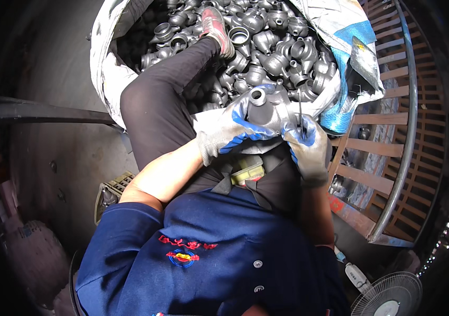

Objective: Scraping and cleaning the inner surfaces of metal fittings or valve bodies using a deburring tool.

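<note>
Above my lap, my left hand [237, 129] in a grey and blue work glove is closed round a dark grey hollow part [269, 116]. The part is rounded, with a short open spout pointing up and a ridged, wider end toward my right. My right hand [308, 145], gloved the same way, pinches a thin dark rod-like tool [301, 105] that stands upright beside the wider end. Whether the tool touches the part, I cannot tell. Just beyond my hands lie several similar grey parts [274, 63] in a big white woven sack [103, 47].
My shoe [214, 26] rests among the parts in the sack. A rusty slatted metal rack [374, 145] with a bent tube rail [411, 105] stands at my right. At lower right is a fan [393, 295]. Left of me is a yellowish crate [101, 203]; a dark bar [51, 111] lies beyond it.
</note>
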Demonstrator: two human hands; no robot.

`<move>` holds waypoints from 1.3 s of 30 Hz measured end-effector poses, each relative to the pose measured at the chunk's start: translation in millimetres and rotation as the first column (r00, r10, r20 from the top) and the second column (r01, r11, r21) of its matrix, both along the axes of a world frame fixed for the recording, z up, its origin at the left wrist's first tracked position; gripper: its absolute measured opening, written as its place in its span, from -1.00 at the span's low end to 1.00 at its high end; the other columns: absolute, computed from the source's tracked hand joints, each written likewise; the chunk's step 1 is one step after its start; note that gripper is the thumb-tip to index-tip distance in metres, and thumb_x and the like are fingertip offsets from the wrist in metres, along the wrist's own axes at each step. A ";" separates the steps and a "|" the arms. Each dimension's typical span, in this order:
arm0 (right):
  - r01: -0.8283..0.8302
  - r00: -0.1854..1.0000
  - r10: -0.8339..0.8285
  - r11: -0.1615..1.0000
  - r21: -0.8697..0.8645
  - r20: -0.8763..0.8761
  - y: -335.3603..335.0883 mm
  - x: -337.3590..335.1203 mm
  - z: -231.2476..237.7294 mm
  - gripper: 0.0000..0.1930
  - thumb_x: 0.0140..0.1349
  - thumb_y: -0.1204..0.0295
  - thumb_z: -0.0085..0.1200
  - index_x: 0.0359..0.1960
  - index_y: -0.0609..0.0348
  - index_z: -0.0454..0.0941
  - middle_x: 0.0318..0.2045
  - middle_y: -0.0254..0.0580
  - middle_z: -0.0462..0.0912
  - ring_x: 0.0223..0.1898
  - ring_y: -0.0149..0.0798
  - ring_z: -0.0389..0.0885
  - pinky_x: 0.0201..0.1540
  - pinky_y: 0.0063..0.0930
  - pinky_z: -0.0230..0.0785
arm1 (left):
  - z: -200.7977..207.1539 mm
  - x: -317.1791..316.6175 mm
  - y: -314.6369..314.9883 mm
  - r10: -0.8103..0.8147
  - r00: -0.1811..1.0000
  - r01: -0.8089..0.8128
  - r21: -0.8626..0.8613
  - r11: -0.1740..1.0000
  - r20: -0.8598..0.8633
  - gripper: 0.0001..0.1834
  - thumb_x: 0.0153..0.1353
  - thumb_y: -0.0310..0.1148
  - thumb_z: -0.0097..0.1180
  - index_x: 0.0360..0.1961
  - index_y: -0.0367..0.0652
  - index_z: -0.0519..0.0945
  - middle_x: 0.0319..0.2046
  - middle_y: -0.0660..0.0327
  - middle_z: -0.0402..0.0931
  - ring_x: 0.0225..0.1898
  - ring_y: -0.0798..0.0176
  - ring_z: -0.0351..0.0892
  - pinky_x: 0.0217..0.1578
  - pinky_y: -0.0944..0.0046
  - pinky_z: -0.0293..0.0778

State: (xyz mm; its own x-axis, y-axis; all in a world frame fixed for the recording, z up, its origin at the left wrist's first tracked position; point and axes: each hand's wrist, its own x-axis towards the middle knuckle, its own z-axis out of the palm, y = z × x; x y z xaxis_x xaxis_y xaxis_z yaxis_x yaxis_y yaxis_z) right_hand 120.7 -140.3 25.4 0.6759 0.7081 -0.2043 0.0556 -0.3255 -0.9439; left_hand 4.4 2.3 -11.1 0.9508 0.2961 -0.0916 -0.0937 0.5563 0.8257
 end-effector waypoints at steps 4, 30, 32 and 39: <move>-0.031 0.999 0.031 1.000 0.002 -0.023 0.0 -1.5 8.5 -0.84 0.07 0.61 0.12 -0.28 0.31 0.50 -0.49 -0.41 0.52 -0.47 -0.61 0.37 -0.41 -0.68 0.28 | -7.6 -2.1 -1.8 -0.043 0.999 0.041 -0.211 0.977 -0.004 -0.41 0.01 -0.52 0.23 0.10 -0.22 0.31 -0.05 0.17 0.44 -0.08 0.32 0.48 -0.02 0.29 0.45; -0.138 0.797 0.162 0.987 -0.086 0.582 -32.8 -21.4 11.9 -0.61 0.04 0.64 -0.06 -0.03 0.36 0.47 -0.12 0.02 0.56 -0.10 -0.12 0.54 -0.03 -0.40 0.35 | -22.2 -1.0 -6.8 0.203 0.977 -0.204 -0.010 0.979 -0.066 -0.19 -0.16 -0.49 0.38 0.16 -0.21 0.23 0.00 0.23 0.37 0.00 0.35 0.37 0.06 0.32 0.33; -0.118 0.806 0.142 0.990 -0.079 0.575 -32.2 -23.9 12.9 -0.61 0.02 0.63 -0.04 -0.04 0.33 0.48 -0.18 0.03 0.58 -0.16 -0.10 0.56 -0.08 -0.36 0.38 | -15.3 -1.4 -7.5 0.192 0.977 -0.197 -0.049 0.979 -0.098 -0.18 -0.17 -0.50 0.39 0.16 -0.22 0.23 0.00 0.21 0.37 0.01 0.35 0.36 0.06 0.31 0.32; -0.117 0.700 0.168 0.986 -0.121 0.694 -32.6 -23.6 6.8 -0.60 -0.02 0.65 0.00 -0.05 0.25 0.51 -0.26 0.03 0.57 -0.27 -0.02 0.55 -0.17 -0.33 0.38 | -7.5 -0.7 -2.8 0.254 0.964 -0.232 0.220 0.948 -0.078 -0.17 -0.19 -0.48 0.41 0.14 -0.23 0.24 -0.02 0.18 0.38 0.01 0.34 0.36 0.05 0.31 0.32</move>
State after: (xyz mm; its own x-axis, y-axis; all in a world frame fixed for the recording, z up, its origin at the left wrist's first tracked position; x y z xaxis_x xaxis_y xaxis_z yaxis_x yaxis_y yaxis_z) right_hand 97.1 -172.9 32.2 0.5339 0.8111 0.2388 0.7424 -0.3145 -0.5916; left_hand 3.7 -0.5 -18.7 0.8359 0.5400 -0.0979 -0.1126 0.3432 0.9325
